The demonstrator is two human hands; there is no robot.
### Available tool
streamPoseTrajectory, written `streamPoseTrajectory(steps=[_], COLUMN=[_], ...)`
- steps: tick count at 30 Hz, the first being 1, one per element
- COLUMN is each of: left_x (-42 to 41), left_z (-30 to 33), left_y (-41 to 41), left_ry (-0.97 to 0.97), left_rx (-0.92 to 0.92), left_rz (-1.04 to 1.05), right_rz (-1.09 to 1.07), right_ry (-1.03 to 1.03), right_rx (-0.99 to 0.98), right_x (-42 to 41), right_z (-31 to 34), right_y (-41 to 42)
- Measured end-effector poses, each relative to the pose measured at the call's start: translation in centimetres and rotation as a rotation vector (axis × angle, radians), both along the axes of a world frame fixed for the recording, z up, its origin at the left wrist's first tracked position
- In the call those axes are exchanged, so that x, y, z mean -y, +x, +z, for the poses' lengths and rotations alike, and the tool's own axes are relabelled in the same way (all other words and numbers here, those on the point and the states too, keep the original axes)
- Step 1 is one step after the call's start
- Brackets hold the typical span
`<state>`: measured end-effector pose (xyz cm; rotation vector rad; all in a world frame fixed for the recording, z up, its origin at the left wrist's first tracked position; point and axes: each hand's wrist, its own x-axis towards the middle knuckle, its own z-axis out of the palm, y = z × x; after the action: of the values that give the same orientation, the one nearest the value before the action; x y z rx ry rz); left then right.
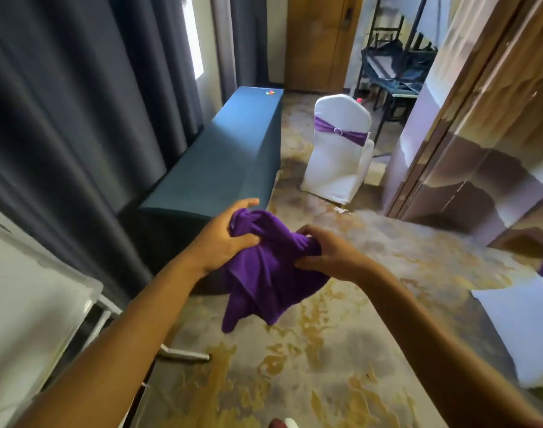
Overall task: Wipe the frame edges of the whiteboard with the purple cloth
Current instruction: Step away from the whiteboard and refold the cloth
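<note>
1. Patterned carpet (341,350) in grey and gold is covering the floor and is filling most of the view under the purple cloth.
2. Dark grey curtains (63,118) are hanging to the left of the cloth and behind it.
3. Wooden panelling with a shiny surface (480,134) is standing to the right of the cloth, well apart from it.
4. A long table under a teal cover (233,149) is stretching away just behind the cloth; some small coloured things (269,93) are lying on its far end, too small to tell.
5. The whiteboard (26,304) is showing at the lower left of the cloth, tilted in the view, with its pale frame edge (48,261) and its metal stand foot (184,355) on the carpet. The cloth is apart from it.
6. A chair in a white cover with a purple sash (338,149) is standing behind the cloth and to the right.
7. The purple cloth (264,273) is hanging crumpled in the air in the middle, above the carpet, between both hands.
8. The left hand (221,242) is grasping the upper left part of the cloth, thumb pressing into the fabric, fingers curled behind it.
9. The right hand (329,254) is clenching the upper right part of the cloth, with a bunch of fabric between thumb and fingers.
</note>
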<state>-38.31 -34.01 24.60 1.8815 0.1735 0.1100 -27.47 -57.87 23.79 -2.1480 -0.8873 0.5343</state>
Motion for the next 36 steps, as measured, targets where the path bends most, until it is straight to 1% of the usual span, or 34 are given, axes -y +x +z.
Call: streamPoseTrajectory(steps=[3, 4, 6, 9, 10, 12, 13, 15, 17, 19, 22, 23, 24, 28, 29, 31, 33, 36], left_x=[-4.0, -5.3, -7.8, -11.6, -13.0, -16.1, -18.0, -20.6, -23.5, -25.2, -27.2, -27.7, -27.9, -28.5, -28.3, -28.1, -27.9, -28.3], left_z=[-0.6, -1.2, -2.5, -4.8, -5.5, -6.8, -7.4, -8.3, -9.3, -10.0, -11.4, -12.2, -13.0, -18.4, -19.6, -22.5, -24.5, -26.3], left_y=[5.3, 6.6, 9.2, 13.1, 14.3, 17.3, 19.1, 21.8, 24.7, 26.4, 27.9, 28.2, 28.4, 29.0, 29.1, 29.4, 30.2, 32.2], left_ry=[-0.049, -0.070, -0.120, -0.215, -0.243, -0.277, -0.291, -0.320, -0.338, -0.334, -0.345, -0.346, -0.341, -0.263, -0.256, -0.280, -0.303, -0.329], left_rx=[-0.022, -0.045, -0.074, -0.072, -0.082, -0.101, -0.100, -0.089, -0.101, -0.120, -0.143, -0.157, -0.175, -0.275, -0.311, -0.409, -0.479, -0.570], left_rz=[0.157, 0.211, 0.296, 0.355, 0.366, 0.376, 0.386, 0.410, 0.447, 0.480, 0.584, 0.624, 0.659, 0.866, 0.886, 0.929, 0.992, 1.100], right_rz=[-0.022, -0.028, -0.048, -0.158, -0.197, -0.284, -0.326, -0.365, -0.350, -0.324, -0.237, -0.177, -0.109, 0.264, 0.330, 0.447, 0.536, 0.532], right_ry=[-0.034, -0.030, 0.069, 0.371, 0.464, 0.556, 0.543, 0.479, 0.387, 0.303, 0.170, 0.133, 0.097, -0.135, -0.204, -0.360, -0.469, -0.499], right_rx=[0.069, 0.055, -0.082, -0.391, -0.464, -0.514, -0.484, -0.388, -0.300, -0.201, -0.072, -0.092, -0.153, -0.497, -0.505, -0.415, -0.314, -0.220], right_x=[-3.2, -4.3, -7.1, -11.8, -13.3, -17.0, -19.0, -22.3, -25.9, -28.9, -33.3, -34.9, -36.1, -41.8, -42.9, -45.2, -47.7, -50.8], right_z=[0.2, 0.0, -0.8, -2.0, -2.3, -3.4, -4.0, -5.0, -5.6, -5.9, -6.6, -7.0, -7.7, -12.8, -14.2, -17.4, -20.3, -23.5], right_y=[7.7, 9.7, 13.6, 18.5, 19.8, 23.0, 24.7, 27.6, 31.1, 34.1, 38.1, 39.3, 40.4, 45.0, 45.9, 47.5, 48.9, 50.2])
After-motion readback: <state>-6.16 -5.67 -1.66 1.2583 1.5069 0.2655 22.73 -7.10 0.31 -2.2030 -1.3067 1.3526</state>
